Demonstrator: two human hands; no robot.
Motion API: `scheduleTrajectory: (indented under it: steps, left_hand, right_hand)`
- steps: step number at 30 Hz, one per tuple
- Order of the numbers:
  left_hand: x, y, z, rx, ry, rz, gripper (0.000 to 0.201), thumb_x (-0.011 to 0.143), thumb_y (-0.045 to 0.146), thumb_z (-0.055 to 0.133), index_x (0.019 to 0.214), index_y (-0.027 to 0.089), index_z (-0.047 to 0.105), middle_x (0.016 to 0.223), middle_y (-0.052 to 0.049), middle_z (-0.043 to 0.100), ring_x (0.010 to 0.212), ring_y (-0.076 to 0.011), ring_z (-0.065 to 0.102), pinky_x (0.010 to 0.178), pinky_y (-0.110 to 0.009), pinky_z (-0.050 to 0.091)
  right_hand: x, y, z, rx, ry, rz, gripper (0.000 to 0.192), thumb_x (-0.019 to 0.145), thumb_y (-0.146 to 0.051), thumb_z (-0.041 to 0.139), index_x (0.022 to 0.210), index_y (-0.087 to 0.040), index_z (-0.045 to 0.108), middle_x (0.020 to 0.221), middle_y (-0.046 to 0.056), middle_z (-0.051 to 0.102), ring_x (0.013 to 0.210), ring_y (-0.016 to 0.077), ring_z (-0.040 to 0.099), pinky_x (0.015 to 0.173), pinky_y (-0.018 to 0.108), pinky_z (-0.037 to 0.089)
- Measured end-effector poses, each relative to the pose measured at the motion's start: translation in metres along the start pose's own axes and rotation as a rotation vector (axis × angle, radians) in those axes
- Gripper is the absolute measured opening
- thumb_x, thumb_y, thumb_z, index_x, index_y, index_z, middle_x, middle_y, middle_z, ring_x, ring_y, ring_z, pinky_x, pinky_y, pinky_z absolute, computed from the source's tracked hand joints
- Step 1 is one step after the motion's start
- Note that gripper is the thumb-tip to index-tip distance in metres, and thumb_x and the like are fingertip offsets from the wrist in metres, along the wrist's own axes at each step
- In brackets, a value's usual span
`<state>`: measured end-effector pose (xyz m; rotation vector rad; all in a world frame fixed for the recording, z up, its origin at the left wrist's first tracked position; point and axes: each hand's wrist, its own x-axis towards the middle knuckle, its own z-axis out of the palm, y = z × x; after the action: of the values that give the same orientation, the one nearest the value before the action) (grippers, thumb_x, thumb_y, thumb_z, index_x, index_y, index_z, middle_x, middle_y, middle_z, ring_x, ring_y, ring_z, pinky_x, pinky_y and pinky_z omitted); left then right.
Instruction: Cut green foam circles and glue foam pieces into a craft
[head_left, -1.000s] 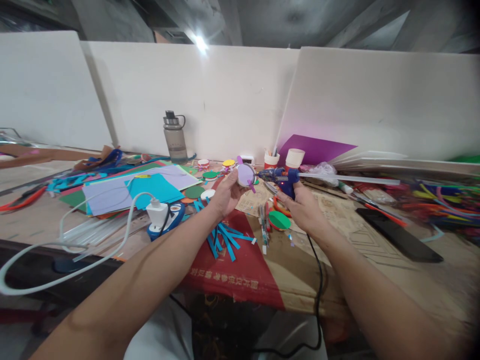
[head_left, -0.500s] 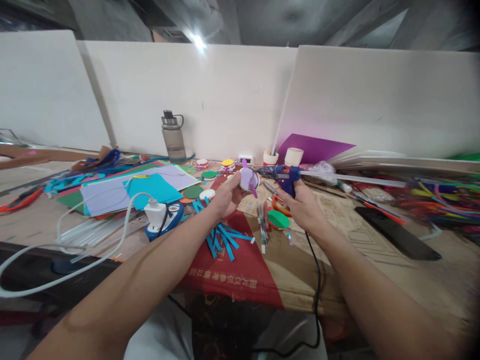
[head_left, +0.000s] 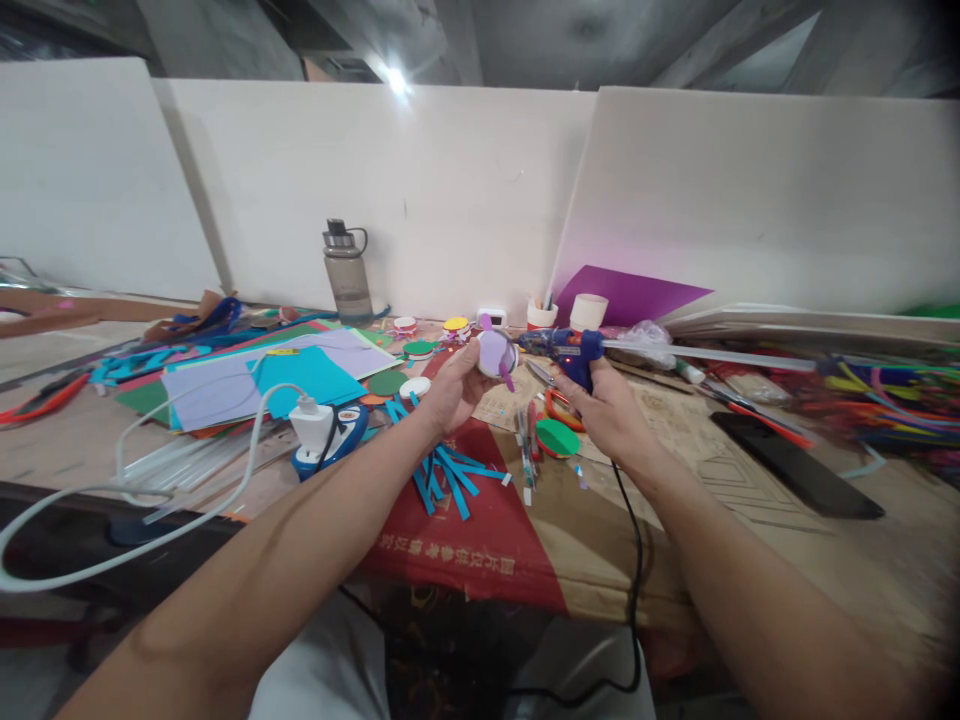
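My left hand (head_left: 455,388) grips a small round paper craft piece (head_left: 495,354) with a lilac face and purple strips sticking out above and below. In my right hand (head_left: 606,408) is a blue hot glue gun (head_left: 571,352), its nozzle pointing left at the edge of the craft piece. I cannot tell whether the nozzle touches it. A long clear glue stick (head_left: 712,354) juts out of the gun's back, and a black cord hangs from its handle. Below the hands lie blue paper strips (head_left: 450,478), a green paper disc (head_left: 557,438) and orange-handled scissors (head_left: 562,410).
At the left are coloured paper sheets (head_left: 307,383) and a power strip (head_left: 330,440) with a looping white cable. A water bottle (head_left: 347,275) stands by the white board. Small finished-looking round pieces (head_left: 455,326) sit behind. A black phone (head_left: 795,465) lies at the right.
Both hands hold nearly the same positions. The craft piece has shifted very slightly left and up; the glue gun stays beside it.
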<state>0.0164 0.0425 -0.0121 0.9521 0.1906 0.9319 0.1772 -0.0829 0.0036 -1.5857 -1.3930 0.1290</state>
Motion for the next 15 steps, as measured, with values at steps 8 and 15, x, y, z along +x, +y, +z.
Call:
scheduleTrajectory:
  steps: [8, 15]
  left_hand:
    - [0.0029, 0.0034, -0.0021, -0.051, 0.046, 0.021, 0.031, 0.089, 0.035, 0.061, 0.113, 0.015, 0.065, 0.1, -0.007, 0.074, 0.093, -0.018, 0.07, 0.082, -0.028, 0.056]
    - [0.0054, 0.0045, -0.0041, -0.06, 0.093, 0.054, 0.026, 0.091, 0.033, 0.059, 0.109, 0.016, 0.066, 0.094, -0.005, 0.074, 0.085, -0.0148, 0.069, 0.078, -0.025, 0.056]
  right_hand:
    - [-0.0011, 0.0031, 0.0013, 0.01, -0.014, -0.002, 0.04, 0.085, -0.042, 0.055, 0.118, -0.019, 0.059, 0.093, 0.007, 0.07, 0.079, 0.0234, 0.061, 0.076, 0.039, 0.048]
    - [-0.0017, 0.0003, 0.0022, 0.018, -0.045, 0.029, 0.041, 0.083, -0.039, 0.055, 0.118, -0.018, 0.059, 0.094, 0.009, 0.069, 0.079, 0.0241, 0.06, 0.076, 0.041, 0.048]
